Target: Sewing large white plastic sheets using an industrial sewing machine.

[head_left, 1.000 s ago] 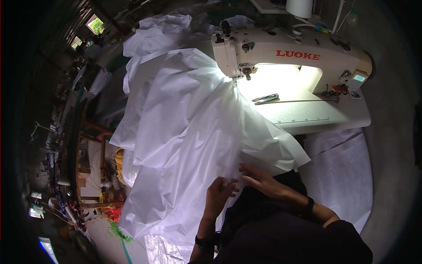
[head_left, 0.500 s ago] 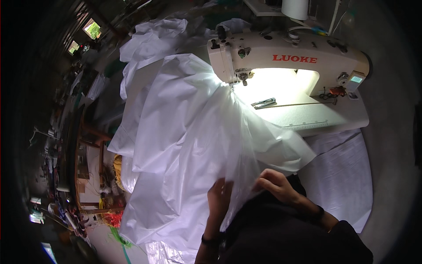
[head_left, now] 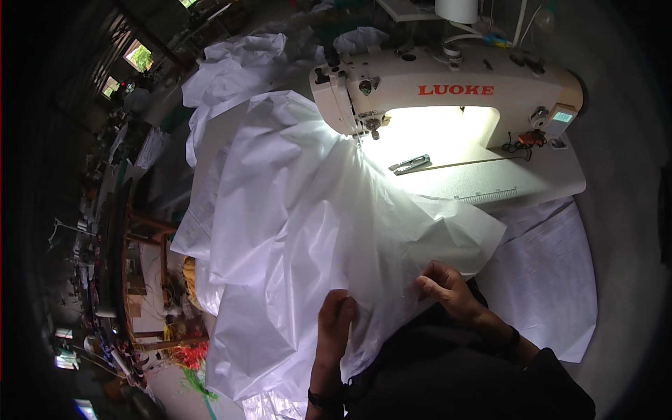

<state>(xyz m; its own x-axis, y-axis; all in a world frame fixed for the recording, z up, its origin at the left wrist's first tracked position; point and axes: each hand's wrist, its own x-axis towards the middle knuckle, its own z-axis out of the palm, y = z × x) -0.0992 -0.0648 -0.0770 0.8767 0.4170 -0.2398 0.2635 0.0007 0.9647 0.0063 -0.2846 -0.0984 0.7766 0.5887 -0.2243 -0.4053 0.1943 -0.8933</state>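
Note:
A large white plastic sheet (head_left: 280, 224) falls in folds from under the needle of a sewing machine (head_left: 448, 87) down to my lap. My left hand (head_left: 334, 322) is closed with its fingertips pinching the sheet near its lower part. To the right, my right hand (head_left: 446, 288) pinches the sheet too, thumb against fingers. Between the two hands the sheet is drawn out, thin and slightly see-through. Where it meets the needle, the sheet gathers into tight creases under the lamp light.
Small thread snips (head_left: 411, 164) lie on the lit machine bed. More white material (head_left: 546, 280) hangs at the right, and a crumpled white heap (head_left: 234, 73) lies at the far left. A wooden frame (head_left: 150, 224) and red strands (head_left: 190, 355) are at the left.
My hands have moved a little apart, the left one shifting left, and the sheet between them is spread wider. The whole view has shifted slightly.

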